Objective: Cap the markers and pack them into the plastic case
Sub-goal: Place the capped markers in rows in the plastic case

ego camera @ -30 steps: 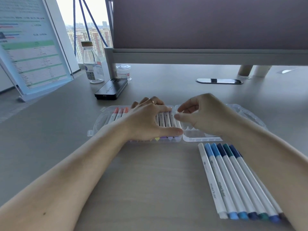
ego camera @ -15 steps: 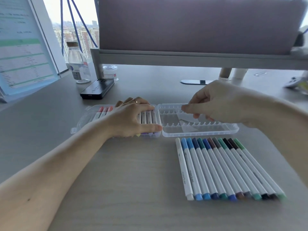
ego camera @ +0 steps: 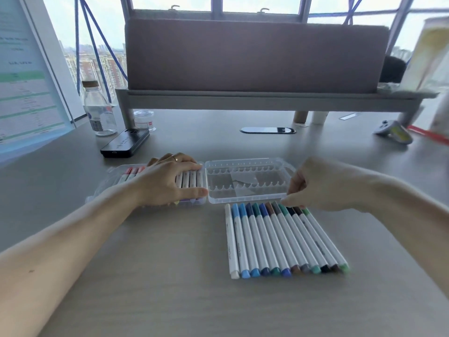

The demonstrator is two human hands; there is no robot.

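No writing can be read: the grey print on the barrels is too small, and the bottle (ego camera: 98, 113) label at 11 o'clock is blurred. Your clear plastic case (ego camera: 245, 200) lies open at 12 o'clock, its right half showing scalloped ridges. Your left hand (ego camera: 167, 183) rests flat, fingers straight, on the packed markers (ego camera: 189, 178) in the left half. The loose markers (ego camera: 279, 239), white barrels capped blue, green, brown, grey and black, lie in a row at the case's 6 o'clock. Your right hand (ego camera: 325, 186) curls onto their far caps; whether it pinches one, I cannot tell.
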